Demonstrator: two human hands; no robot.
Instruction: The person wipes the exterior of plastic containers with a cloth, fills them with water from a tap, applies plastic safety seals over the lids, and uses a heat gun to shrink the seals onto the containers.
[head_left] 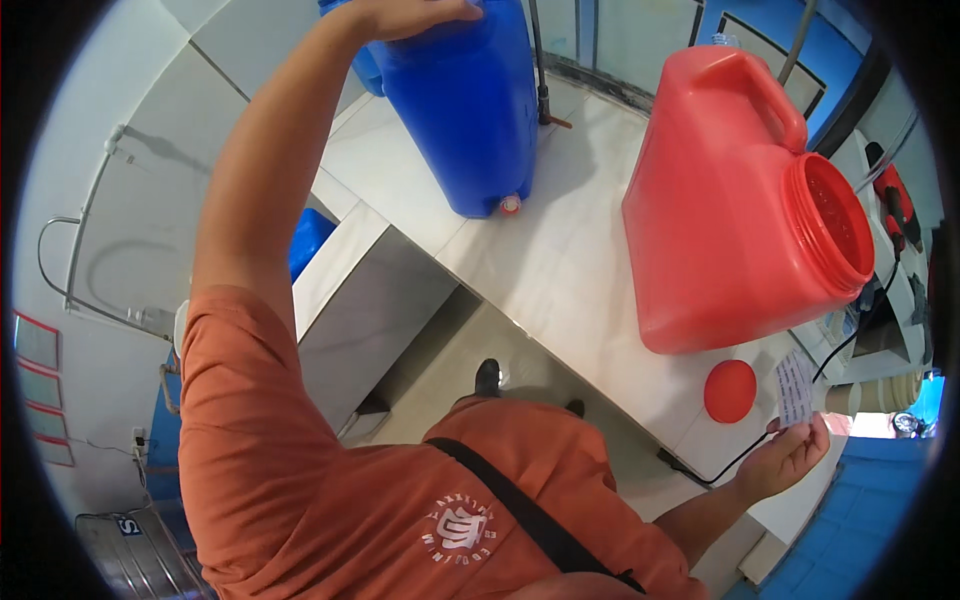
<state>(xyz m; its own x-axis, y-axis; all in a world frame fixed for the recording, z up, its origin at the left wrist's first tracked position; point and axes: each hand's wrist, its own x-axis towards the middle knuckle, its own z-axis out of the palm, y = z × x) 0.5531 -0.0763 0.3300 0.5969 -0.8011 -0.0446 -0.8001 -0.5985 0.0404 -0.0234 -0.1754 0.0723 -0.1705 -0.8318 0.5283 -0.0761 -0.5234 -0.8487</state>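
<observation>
Slip [794,390] pinched in the right hand [783,462]

Thumb and fingers close on the slip's lower end; the rest extends past the fingertips, near a red cap [730,391] on the counter [560,270]. The left hand [420,14] lies at the top of a blue container [460,115]; whether its fingers grip there, I cannot tell.

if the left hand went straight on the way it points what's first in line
The left hand would likely meet the thin pole beside the blue container; depth is unclear.

The right grip [783,463] holds a printed white slip [794,386].
</observation>
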